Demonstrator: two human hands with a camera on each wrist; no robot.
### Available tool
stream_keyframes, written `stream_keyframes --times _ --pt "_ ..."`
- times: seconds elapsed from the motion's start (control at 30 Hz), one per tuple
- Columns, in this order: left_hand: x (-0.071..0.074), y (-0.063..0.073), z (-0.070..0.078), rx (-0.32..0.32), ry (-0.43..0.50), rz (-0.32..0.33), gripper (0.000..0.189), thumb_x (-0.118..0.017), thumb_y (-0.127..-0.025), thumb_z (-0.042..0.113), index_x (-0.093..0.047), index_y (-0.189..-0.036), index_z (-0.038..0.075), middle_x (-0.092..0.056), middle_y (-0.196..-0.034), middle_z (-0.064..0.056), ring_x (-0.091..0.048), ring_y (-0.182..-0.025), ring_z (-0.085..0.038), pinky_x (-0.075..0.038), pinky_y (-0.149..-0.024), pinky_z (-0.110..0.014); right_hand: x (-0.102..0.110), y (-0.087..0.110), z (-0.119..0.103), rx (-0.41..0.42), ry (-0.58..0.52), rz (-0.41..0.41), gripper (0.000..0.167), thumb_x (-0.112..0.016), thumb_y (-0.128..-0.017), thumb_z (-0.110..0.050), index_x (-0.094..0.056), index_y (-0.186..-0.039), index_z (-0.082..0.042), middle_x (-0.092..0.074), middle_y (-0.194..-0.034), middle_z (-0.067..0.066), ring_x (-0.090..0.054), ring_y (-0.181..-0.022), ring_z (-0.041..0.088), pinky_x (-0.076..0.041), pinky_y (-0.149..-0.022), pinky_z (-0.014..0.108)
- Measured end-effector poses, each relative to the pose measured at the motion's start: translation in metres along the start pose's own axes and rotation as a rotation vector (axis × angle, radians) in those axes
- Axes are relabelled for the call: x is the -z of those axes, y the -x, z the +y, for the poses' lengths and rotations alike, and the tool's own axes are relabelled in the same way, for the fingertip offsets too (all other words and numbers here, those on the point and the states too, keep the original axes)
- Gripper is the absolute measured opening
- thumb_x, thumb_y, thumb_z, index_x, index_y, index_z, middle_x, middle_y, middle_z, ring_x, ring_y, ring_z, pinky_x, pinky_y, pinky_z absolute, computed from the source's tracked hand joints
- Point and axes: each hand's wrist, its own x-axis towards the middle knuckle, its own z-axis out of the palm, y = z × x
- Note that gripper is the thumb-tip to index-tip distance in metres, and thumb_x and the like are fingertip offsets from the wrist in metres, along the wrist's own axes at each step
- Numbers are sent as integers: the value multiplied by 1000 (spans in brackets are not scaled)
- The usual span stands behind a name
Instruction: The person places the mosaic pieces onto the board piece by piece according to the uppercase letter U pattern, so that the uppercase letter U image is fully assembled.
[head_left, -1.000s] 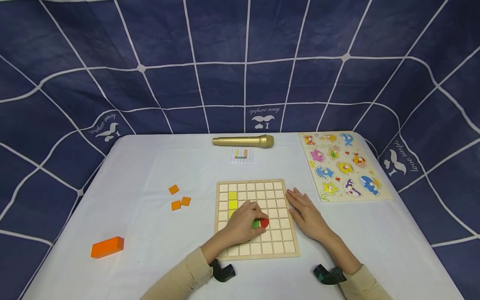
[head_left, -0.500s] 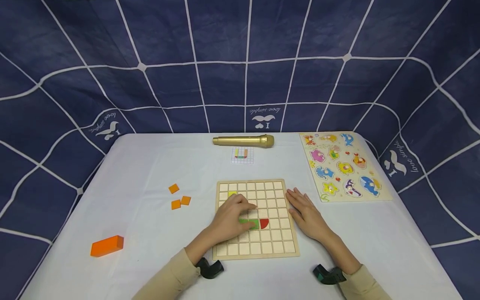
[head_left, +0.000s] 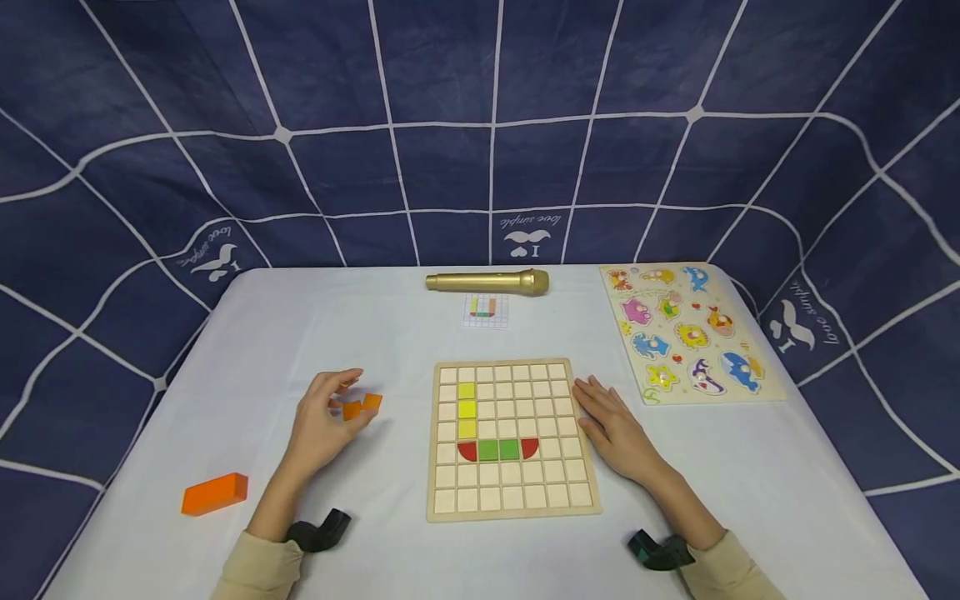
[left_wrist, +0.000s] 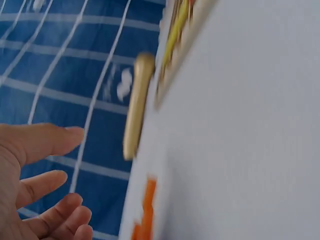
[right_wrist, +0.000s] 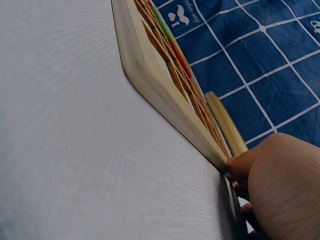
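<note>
My left hand (head_left: 318,429) hovers around the small orange square tiles (head_left: 372,402) left of the board, thumb and fingers apart. In the left wrist view nothing sits between the fingers of the left hand (left_wrist: 40,180); orange tiles (left_wrist: 148,202) lie beyond them. The wooden grid board (head_left: 512,475) carries a column of yellow squares (head_left: 467,409), then a row of two green squares (head_left: 498,450) between two red quarter-round pieces (head_left: 529,448). Stretched out along the board's right edge rests my right hand (head_left: 618,435); its thumb touches the board's side (right_wrist: 165,95) in the right wrist view.
Behind the board lies a pattern card (head_left: 485,311), with a gold microphone (head_left: 487,282) just beyond. An animal peg puzzle (head_left: 682,333) occupies the back right. An orange block (head_left: 214,494) stands at the front left. Dark blue cloth (head_left: 480,125) hangs behind the white table.
My left hand has left the red quarter-round piece at the right end of the row and moved left to the orange tiles. The right hand stays by the board's edge.
</note>
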Motion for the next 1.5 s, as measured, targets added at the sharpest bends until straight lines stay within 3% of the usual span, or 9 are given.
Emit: stream_keyframes --times 0.17,0.33,0.7,1.1,1.5 --pt "8 6 -26 122 -25 -22 59 -81 -67 9 -57 -120 4 -52 -108 -11 -52 -92 -24 -42 -73 -33 -1 1 0 -3 -4 5 47 -56 -91 -11 -43 -135 1 -38 -142 12 -24 -135 30 -12 -108 48" --pt "6 10 -36 163 -52 -62 57 -81 -66 10 -57 -117 0 -53 -109 -12 -51 -92 -25 -39 -75 -30 -1 1 -1 2 -11 7 47 -56 -90 -9 -43 -135 2 -38 -142 12 -24 -135 30 -13 -107 50" --pt "-3 14 -47 147 -80 -61 49 -80 -65 3 -62 -110 -1 -50 -102 -11 -45 -87 -19 -33 -74 -25 1 1 -2 3 8 4 48 -57 -90 -9 -43 -135 2 -38 -142 12 -24 -135 30 -14 -107 50" --pt "-4 15 -48 159 -96 -61 38 -77 -67 4 -66 -103 1 -50 -97 -8 -46 -84 -19 -33 -73 -28 0 0 -2 4 0 1 47 -56 -91 -11 -43 -134 3 -38 -142 14 -23 -135 31 -13 -107 50" --pt "-5 16 -50 131 -94 -34 31 -76 -68 0 -68 -98 2 -52 -96 -7 -48 -84 -19 -35 -73 -26 0 1 -2 8 -4 9 47 -56 -91 -10 -44 -134 3 -38 -142 13 -24 -135 31 -13 -107 50"
